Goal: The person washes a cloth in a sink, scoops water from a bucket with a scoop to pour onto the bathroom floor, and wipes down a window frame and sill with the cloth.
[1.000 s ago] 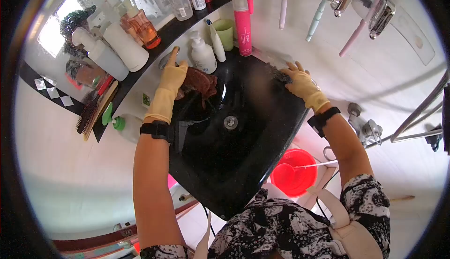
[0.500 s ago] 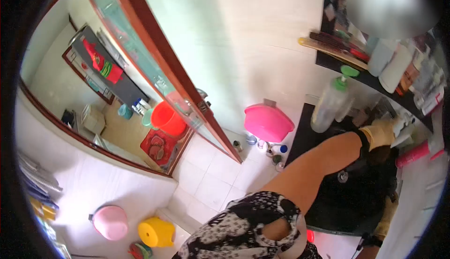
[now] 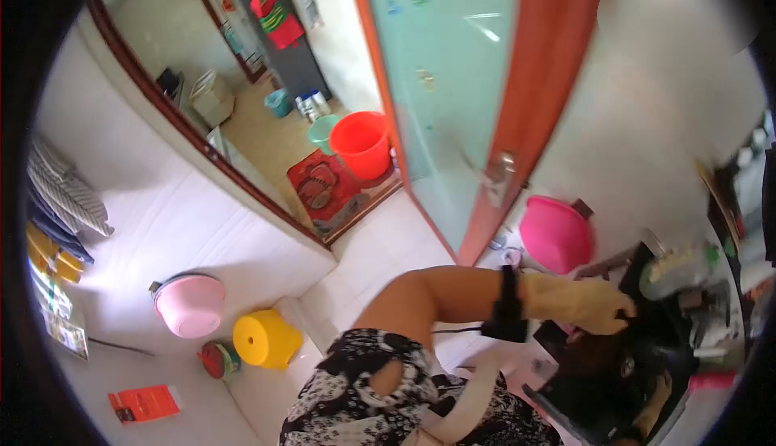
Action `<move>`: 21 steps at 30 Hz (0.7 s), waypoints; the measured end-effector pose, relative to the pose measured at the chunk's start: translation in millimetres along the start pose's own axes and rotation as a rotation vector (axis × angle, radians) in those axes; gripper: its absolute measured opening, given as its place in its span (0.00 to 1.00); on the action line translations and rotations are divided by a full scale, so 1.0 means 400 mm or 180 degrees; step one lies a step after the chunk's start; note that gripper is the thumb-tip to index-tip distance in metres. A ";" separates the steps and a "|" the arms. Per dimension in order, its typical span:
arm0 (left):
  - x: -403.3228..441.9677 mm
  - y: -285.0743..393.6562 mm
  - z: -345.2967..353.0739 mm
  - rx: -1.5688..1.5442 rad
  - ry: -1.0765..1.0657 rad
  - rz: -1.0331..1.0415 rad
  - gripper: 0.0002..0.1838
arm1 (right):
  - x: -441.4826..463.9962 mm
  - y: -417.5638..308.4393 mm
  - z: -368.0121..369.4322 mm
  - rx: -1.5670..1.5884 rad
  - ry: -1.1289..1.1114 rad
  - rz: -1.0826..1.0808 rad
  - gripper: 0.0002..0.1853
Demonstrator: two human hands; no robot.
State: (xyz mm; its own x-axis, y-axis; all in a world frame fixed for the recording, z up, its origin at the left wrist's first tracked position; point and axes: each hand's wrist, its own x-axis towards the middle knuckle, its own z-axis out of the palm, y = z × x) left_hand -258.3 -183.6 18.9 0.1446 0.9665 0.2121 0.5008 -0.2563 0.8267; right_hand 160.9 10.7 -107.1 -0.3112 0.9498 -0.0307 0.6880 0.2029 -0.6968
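My left hand, in a pale yellow glove with a black band at the wrist, is over the near-left side of a black basin counter. Its fingers curl downward; whatever they hold, if anything, is hidden. My right hand, gloved too, shows only in part at the basin's lower right, with its fingers hidden. A round metal drain lies in the dark basin between the hands. Beyond the left hand a clear bottle is on the counter, blurred. A pink tube lies at the counter's far side.
A glass door with a brown frame stands ajar. A pink basin leans at the wall behind it. A yellow stool and a light pink basin are at the left. Beyond the doorway are a red bucket and a red mat.
My left hand has drawn back from the items at the counter's far side toward its near edge. The view has swung, shifting the door and room to the right.
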 end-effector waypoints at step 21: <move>-1.548 -0.514 -0.225 -0.1482 0.2831 -0.5056 0.21 | -0.113 -0.640 0.673 -0.1341 -0.0955 -0.1293 0.14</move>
State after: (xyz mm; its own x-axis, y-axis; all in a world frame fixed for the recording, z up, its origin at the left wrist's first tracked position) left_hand -527.6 -728.0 -235.8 -0.6642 0.0321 -0.7468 -0.5579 0.6438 0.5238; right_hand -177.6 -148.2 -120.3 -0.7277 0.6828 -0.0651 0.6560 0.6651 -0.3568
